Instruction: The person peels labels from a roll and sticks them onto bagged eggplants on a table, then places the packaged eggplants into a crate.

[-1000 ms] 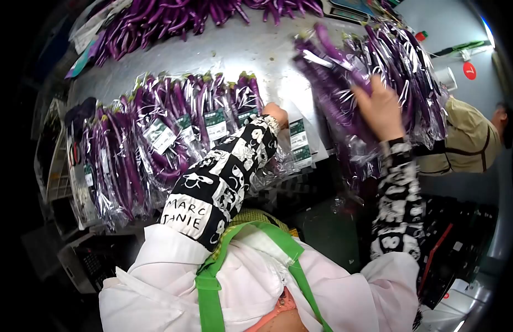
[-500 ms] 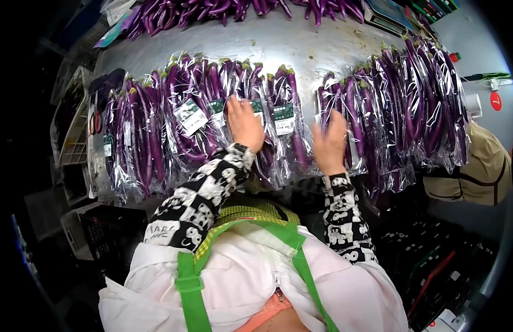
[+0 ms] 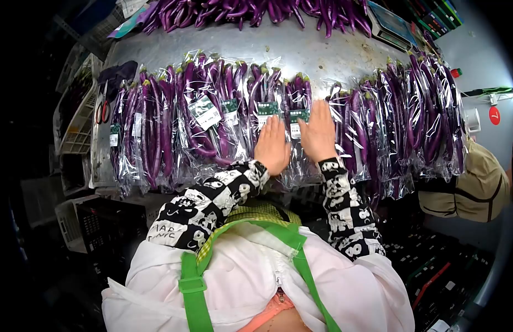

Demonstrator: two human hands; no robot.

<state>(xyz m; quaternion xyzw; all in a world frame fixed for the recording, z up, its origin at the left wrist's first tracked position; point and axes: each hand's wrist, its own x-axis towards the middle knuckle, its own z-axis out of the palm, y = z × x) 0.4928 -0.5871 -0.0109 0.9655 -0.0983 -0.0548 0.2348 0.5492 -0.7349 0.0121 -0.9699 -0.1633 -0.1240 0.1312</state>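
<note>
Long purple eggplants in clear plastic bags lie side by side across the metal table (image 3: 256, 41). My left hand (image 3: 273, 148) rests on a labelled eggplant bag (image 3: 266, 88), fingers extended and close together. Just to its right, my right hand (image 3: 319, 134) lies with fingers straight and thumb apart, at the right edge of another eggplant bag (image 3: 296, 89) with a green-and-white label. Neither hand is wrapped around anything. More bagged eggplants (image 3: 157, 122) fill the left side, some with labels facing up. A thicker row of bagged eggplants (image 3: 397, 110) spreads to the right.
Loose eggplants (image 3: 229, 12) are heaped at the far edge. A scale-like device (image 3: 392, 25) stands at the back right. Red-handled scissors (image 3: 102, 110) and a dark cloth (image 3: 118, 74) lie at the left. Black crates (image 3: 447, 265) are below right.
My left hand has moved right and nearer my body across the bags. My right hand has shifted slightly left, so the hands are now closer together. The camera view has shifted a little.
</note>
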